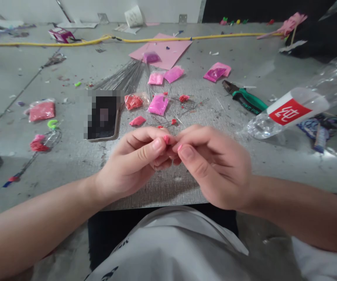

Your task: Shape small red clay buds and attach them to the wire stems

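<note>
My left hand [136, 162] and my right hand [212, 164] meet over the near edge of a grey board [162, 187], fingertips pinched together. Between them sits a tiny red-pink piece [166, 139], held by both hands; its exact form is too small to make out. Just beyond the hands lie small red bits and thin wires [171, 121], a pink bead bag [158, 104] and a red bead bag [133, 102].
A phone [104, 117] lies left of centre. Green-handled pliers [246, 99] and a tipped clear plastic bottle [291, 111] lie to the right. A bundle of thin wires [121, 78], more pink bags [172, 74], pink paper [164, 50] and a yellow cable [69, 42] lie farther back.
</note>
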Demonstrator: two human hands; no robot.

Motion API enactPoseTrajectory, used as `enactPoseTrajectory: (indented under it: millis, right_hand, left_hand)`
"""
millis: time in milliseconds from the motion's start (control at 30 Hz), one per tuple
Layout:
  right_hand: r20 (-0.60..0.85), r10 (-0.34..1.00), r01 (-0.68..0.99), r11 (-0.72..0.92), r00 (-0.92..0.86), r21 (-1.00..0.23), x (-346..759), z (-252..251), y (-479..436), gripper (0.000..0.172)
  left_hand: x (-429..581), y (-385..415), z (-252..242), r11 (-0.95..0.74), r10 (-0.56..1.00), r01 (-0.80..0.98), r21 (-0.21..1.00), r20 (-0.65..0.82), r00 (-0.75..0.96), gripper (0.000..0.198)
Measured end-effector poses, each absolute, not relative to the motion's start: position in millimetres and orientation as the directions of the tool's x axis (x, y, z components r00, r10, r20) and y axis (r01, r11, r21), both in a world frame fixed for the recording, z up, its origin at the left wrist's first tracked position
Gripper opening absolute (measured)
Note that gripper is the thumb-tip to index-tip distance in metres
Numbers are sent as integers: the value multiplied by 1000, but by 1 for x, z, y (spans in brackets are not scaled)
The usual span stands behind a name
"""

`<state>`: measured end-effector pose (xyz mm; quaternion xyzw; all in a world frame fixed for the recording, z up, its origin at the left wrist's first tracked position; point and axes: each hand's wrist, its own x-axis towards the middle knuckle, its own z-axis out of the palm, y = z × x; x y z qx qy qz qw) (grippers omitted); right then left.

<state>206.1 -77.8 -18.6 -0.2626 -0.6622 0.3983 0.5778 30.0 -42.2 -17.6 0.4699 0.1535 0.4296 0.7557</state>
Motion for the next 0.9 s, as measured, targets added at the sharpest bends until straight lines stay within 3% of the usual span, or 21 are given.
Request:
enactPoseTrajectory:
  millis: [533,900]
  right_hand:
    - [568,799,-83,563,-198,-822,205,-20,-76,5]
    - [647,746,-19,653,-157,-757,203,-22,-76,5]
  left_hand:
    - [30,-41,-20,138,792,-521,842,222,568,10]
    - [30,-42,-19,-39,786,-510,859,341,515,17]
